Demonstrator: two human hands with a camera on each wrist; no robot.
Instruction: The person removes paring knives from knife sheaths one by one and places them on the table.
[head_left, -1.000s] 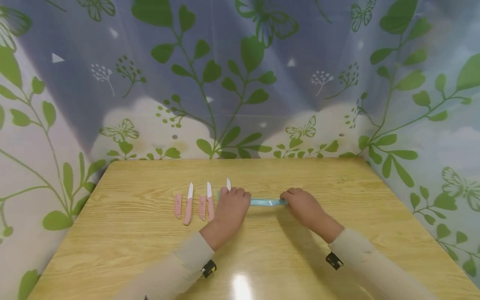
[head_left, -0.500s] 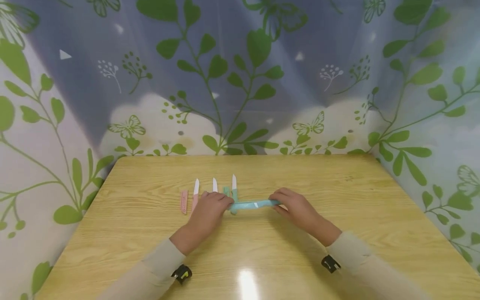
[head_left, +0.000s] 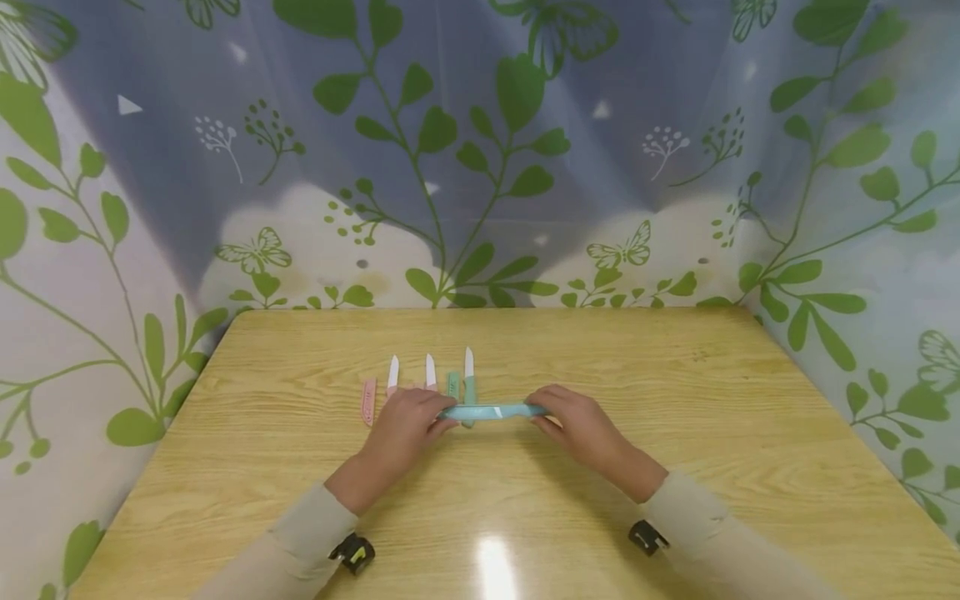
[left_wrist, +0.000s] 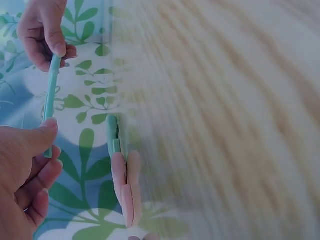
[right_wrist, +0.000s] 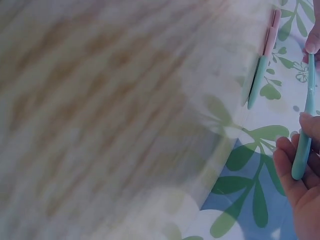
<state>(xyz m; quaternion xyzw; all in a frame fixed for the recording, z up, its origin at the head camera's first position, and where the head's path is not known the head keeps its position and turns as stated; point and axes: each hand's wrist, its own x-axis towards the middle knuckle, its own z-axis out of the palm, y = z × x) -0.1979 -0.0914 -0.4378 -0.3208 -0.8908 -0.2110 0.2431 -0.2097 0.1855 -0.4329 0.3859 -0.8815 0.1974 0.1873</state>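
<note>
A light-blue paring knife (head_left: 480,412) in its matching sheath is held level above the table between both hands; a short white stretch shows near its middle. My left hand (head_left: 405,427) pinches the sheath end between thumb and fingers. At the other end, my right hand (head_left: 583,423) grips the handle (right_wrist: 301,162), whose rounded butt shows in the right wrist view. Just beyond the held knife lie a green-handled knife (head_left: 469,371) with white blade and a green sheath (head_left: 453,383). Two pink-handled knives (head_left: 393,375) are partly hidden behind my left hand.
A pink sheath (head_left: 368,402) lies left of the pink knives. The wooden table (head_left: 600,350) ends at the back against a curtain (head_left: 480,208) printed with leaves and butterflies. Wrist cameras (head_left: 352,553) are strapped on both forearms.
Both hands have brought the blue knife leftward and nearer, the left hand moving away from the green knife, which is now uncovered. The head view has shifted slightly.
</note>
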